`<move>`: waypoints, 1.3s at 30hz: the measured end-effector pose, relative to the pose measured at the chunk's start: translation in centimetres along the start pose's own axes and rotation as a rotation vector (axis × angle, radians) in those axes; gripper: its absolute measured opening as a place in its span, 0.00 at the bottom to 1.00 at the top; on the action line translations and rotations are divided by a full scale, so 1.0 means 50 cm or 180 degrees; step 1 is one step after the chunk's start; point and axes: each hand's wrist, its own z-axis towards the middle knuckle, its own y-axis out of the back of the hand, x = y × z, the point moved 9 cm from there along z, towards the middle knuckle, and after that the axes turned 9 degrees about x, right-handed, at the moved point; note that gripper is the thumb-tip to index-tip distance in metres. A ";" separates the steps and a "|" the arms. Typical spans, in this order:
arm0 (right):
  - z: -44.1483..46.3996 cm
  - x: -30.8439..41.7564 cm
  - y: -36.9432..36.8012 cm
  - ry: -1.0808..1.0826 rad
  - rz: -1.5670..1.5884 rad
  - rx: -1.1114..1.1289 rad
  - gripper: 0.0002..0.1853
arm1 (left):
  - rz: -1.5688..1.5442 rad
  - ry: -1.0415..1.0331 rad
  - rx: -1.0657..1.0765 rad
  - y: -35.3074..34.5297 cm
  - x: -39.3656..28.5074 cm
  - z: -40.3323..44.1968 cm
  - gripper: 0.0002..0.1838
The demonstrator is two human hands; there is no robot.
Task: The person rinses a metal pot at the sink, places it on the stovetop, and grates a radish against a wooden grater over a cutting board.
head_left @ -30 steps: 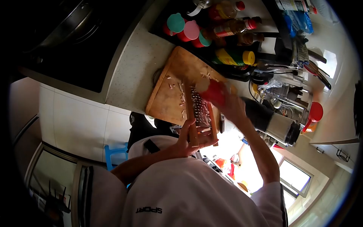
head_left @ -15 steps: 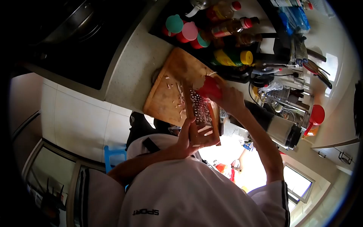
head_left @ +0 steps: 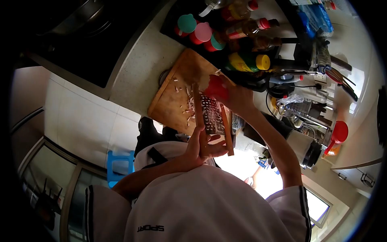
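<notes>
Having slid farther along the grater (head_left: 211, 115), the right hand (head_left: 240, 101) grips the red piece (head_left: 215, 87) above the cutting board (head_left: 169, 105); the left hand (head_left: 195, 148) clasps the grater's near end. Shredding seems underway; another stroke calls for firm bracing.

A kitchen, by the look of it a household one. At far left a dark pan (head_left: 82, 17) sits at a black cooktop (head_left: 92, 66), bordered by a pale speckled countertop (head_left: 135, 70). Farther along, lidded seasoning jars (head_left: 187, 23) and condiment bottles (head_left: 244, 62) crowd together. A wooden cutting board (head_left: 164, 105) lies nearer, scattered with pale shreds, under a wood-framed grater (head_left: 212, 115). Cooking utensils (head_left: 342, 83) line the right wall, near a cupboard (head_left: 351, 164) with metal handles.
</notes>
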 end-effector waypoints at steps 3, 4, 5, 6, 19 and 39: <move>-0.028 -0.011 0.065 0.0293 -0.0014 -0.0143 0.38 | -0.0034 0.0071 0.0077 0.020 0.010 0.010 0.23; -0.063 -0.011 0.093 0.0276 0.0049 0.0023 0.39 | 0.0036 0.0025 -0.0096 0.027 0.009 0.012 0.24; -0.098 -0.011 0.109 0.0257 0.0119 0.0203 0.39 | 0.0096 -0.0014 -0.0283 0.034 0.009 0.012 0.26; -0.132 -0.008 0.120 0.0380 0.0252 0.0256 0.40 | 0.0160 -0.0051 -0.0467 0.041 0.007 0.012 0.28; -0.012 -0.033 -0.001 0.0287 0.0069 -0.0259 0.39 | 0.0359 -0.0180 -0.0596 0.032 0.013 0.013 0.27; -0.039 -0.053 -0.063 -0.0188 0.0446 -0.0167 0.41 | 0.0172 -0.0262 -0.0781 0.057 0.016 0.005 0.25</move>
